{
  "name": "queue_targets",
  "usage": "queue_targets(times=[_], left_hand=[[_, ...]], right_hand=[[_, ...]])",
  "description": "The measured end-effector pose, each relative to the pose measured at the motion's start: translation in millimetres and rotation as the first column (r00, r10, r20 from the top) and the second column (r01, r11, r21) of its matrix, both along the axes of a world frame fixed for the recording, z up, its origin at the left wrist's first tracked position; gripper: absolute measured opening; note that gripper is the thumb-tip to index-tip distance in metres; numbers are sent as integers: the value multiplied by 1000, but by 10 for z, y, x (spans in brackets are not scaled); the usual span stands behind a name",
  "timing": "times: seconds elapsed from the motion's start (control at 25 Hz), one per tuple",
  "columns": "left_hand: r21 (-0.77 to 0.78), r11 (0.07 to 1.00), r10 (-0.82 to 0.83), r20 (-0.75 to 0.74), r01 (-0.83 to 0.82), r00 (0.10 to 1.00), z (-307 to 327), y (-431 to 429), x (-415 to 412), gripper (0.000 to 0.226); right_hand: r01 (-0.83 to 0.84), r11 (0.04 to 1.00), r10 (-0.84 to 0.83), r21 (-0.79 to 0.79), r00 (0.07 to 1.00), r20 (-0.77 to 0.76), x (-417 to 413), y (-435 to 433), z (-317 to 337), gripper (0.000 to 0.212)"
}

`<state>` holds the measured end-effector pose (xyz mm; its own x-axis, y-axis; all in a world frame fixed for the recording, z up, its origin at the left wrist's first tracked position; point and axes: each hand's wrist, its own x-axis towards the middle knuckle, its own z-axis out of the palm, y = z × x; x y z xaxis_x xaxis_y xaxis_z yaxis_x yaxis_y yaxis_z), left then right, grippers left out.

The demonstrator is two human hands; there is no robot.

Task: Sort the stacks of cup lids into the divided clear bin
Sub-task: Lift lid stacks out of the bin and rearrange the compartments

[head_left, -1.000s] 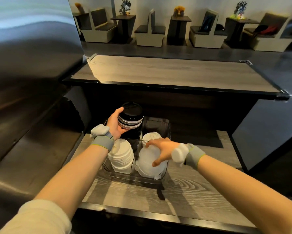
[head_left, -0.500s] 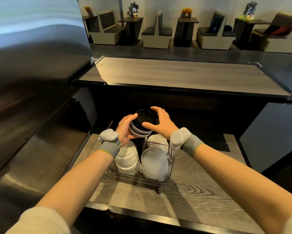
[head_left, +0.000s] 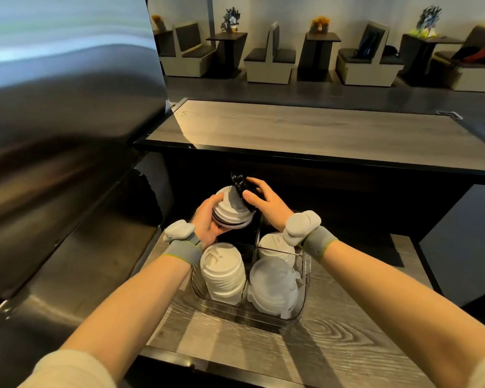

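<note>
A divided clear bin point(head_left: 305, 278) sits on the low wooden counter. A stack of white lids point(head_left: 221, 273) fills its near left section, clear lids point(head_left: 273, 287) the near right, and more white lids point(head_left: 274, 243) the far right. Above the dark far left section, my left hand point(head_left: 206, 219) grips a mixed stack of white and black lids point(head_left: 230, 211). My right hand point(head_left: 266, 200) pinches a black lid point(head_left: 239, 184), tilted up on edge off the top of that stack.
A raised wooden countertop point(head_left: 305, 130) runs across behind the bin. A steel appliance wall point(head_left: 53, 135) stands close on the left. Bare wood of the low counter point(head_left: 347, 345) lies to the right of the bin. Booth seats and tables stand far behind.
My right hand left the clear lids, reached to the stack in my left hand and lifted the top black lid on edge, uncovering white lids beneath.
</note>
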<state>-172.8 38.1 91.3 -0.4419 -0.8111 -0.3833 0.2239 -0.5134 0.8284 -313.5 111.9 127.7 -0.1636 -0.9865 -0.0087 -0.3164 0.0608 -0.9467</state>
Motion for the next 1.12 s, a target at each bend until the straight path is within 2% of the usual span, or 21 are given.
queue_targets(times=[0.08,0.16,0.24,0.32,0.44,0.52,0.64,0.72,0.8,0.88,0.92,1.0,1.04,1.12], left_hand=[[32,997,72,-2,-72,997,-7,-137,128,48],[53,992,113,8,-113,994,2,-265,260,51],[53,989,138,18,-139,990,7,-396,391,52],[34,989,144,37,-145,989,15,-487,472,52],[25,989,142,51,-144,988,31,-529,484,51],[29,991,127,58,-129,990,26,-547,472,51],[31,995,95,80,-98,992,28,-538,452,52],[11,997,81,95,-82,992,41,-505,430,51],[-16,998,62,109,-60,992,50,-454,403,49],[-50,999,26,130,-19,991,64,-367,343,48],[-75,997,4,143,6,990,70,-314,305,47],[-110,992,-39,144,55,989,102,-188,198,46],[-108,991,-61,129,75,990,128,-133,157,47],[-61,992,-102,74,106,992,128,-48,96,54]], right_hand=[[67,998,-67,12,998,21,-5,-71,-21,52],[128,988,-116,84,984,-139,-76,-103,-92,56],[108,968,-16,226,928,-372,-74,-172,-178,63],[43,951,133,306,836,-532,2,-256,-264,68],[-35,944,267,329,666,-696,72,-331,-407,74],[-41,936,297,348,622,-725,72,-358,-452,75],[-25,932,289,361,650,-703,49,-368,-425,73],[30,973,142,230,708,-692,43,-343,-346,62],[82,996,-50,34,833,-550,66,-312,-214,51],[32,998,-48,-50,934,-355,133,-263,-71,54],[-24,999,7,-46,938,-346,170,-242,-21,61],[-80,997,72,0,904,-420,229,-189,7,75],[-68,998,63,4,900,-432,243,-176,4,76],[-13,1000,7,-14,935,-354,221,-115,-6,72]])
